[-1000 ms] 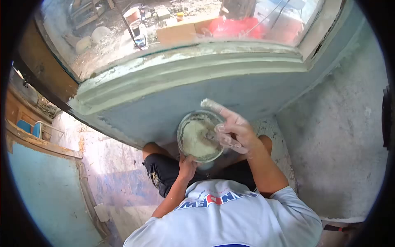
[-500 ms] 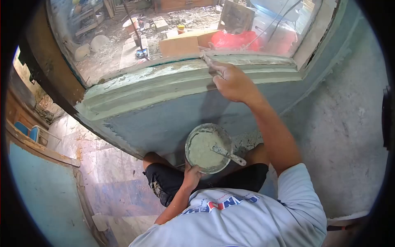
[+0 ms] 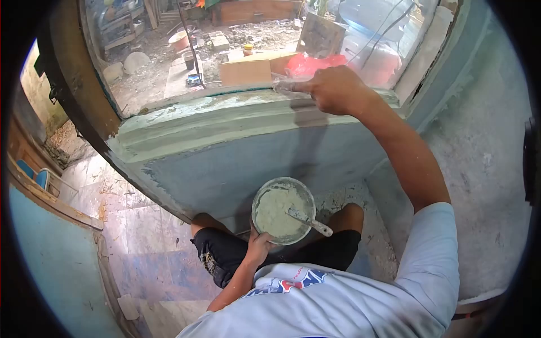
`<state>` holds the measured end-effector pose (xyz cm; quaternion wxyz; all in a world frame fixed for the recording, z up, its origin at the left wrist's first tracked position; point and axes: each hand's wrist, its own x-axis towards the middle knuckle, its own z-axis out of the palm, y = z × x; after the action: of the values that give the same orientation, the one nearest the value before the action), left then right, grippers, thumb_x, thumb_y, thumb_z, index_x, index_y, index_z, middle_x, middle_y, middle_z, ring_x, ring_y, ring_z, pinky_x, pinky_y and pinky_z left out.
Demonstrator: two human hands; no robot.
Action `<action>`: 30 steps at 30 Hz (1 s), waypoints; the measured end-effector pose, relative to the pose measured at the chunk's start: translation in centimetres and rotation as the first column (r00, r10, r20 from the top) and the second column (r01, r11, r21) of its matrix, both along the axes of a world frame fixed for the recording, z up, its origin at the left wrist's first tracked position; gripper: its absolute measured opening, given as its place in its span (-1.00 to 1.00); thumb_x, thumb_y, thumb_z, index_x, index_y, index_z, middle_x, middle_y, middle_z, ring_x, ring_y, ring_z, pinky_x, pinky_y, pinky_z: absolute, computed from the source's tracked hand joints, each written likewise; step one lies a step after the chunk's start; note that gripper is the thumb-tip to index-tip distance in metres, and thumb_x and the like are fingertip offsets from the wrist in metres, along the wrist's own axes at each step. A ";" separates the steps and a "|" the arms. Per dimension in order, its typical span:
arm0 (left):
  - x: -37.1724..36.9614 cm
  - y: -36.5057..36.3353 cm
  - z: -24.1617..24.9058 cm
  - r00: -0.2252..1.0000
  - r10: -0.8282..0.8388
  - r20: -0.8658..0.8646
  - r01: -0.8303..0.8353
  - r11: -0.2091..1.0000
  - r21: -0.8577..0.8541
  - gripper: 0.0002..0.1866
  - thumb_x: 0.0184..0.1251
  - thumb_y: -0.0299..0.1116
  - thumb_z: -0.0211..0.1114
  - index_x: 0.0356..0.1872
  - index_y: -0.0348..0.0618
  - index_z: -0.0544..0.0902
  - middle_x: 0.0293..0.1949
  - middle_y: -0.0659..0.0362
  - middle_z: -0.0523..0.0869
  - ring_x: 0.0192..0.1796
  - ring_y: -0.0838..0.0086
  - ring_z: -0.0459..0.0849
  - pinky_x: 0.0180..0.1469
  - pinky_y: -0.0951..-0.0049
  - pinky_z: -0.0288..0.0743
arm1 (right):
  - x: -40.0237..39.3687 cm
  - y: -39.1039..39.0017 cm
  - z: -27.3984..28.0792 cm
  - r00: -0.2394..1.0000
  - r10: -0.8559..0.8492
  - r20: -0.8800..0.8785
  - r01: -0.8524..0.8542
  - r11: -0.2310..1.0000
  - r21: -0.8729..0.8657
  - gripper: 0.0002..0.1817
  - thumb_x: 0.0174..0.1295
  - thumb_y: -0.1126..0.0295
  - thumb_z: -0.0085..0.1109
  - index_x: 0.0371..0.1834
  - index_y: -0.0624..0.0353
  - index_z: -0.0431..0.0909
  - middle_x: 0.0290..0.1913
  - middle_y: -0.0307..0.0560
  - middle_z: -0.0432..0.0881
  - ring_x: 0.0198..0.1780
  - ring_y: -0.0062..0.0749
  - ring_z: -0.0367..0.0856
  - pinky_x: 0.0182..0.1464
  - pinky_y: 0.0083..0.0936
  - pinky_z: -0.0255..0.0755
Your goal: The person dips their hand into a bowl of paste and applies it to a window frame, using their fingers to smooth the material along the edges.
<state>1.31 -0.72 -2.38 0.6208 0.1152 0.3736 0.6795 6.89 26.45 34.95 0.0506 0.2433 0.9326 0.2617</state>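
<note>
My left hand [image 3: 259,247] grips the near left rim of a round bowl [image 3: 284,241] held above my lap. Pale green-grey putty [image 3: 276,211] fills much of the bowl. A putty knife [image 3: 310,221] rests in it, its handle sticking out over the right rim. Up at the window, my right hand [image 3: 338,90] is closed round a small flat scraper [image 3: 290,86], smeared whitish and blurred. The scraper's tip meets the ledge where the glass begins. Below it runs the stepped window sill [image 3: 225,121], coated in pale green putty with rough white patches.
Beyond the glass lie a cardboard box [image 3: 245,73], a red plastic bag [image 3: 313,63] and rubble. A dark wooden frame post [image 3: 84,73] rises on the left, and a grey wall [image 3: 468,169] stands on the right. Stained tiles [image 3: 146,225] cover the floor.
My right forearm and elbow have swung up and to the right, the wrist now higher beside the glass. The scraper lies flatter along the ledge. My left hand still holds the bowl.
</note>
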 end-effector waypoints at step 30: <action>-0.7 -0.3 -0.5 0.996 0.075 -0.049 -0.074 0.996 0.040 -0.02 0.08 -0.64 0.01 0.57 0.24 -0.12 0.44 -0.02 0.27 0.29 -0.02 0.57 -0.06 -0.05 0.73 | -0.6 0.1 3.1 0.981 0.134 0.138 -0.137 0.991 0.013 -0.26 0.25 0.47 -0.07 0.42 -0.73 0.39 -0.33 -0.05 0.68 -0.25 -0.15 0.73 -0.25 -0.22 0.57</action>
<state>0.66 -1.00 -2.88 0.5831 0.1302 0.3802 0.7061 6.25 26.60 38.01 0.0940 0.1614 0.9383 0.2909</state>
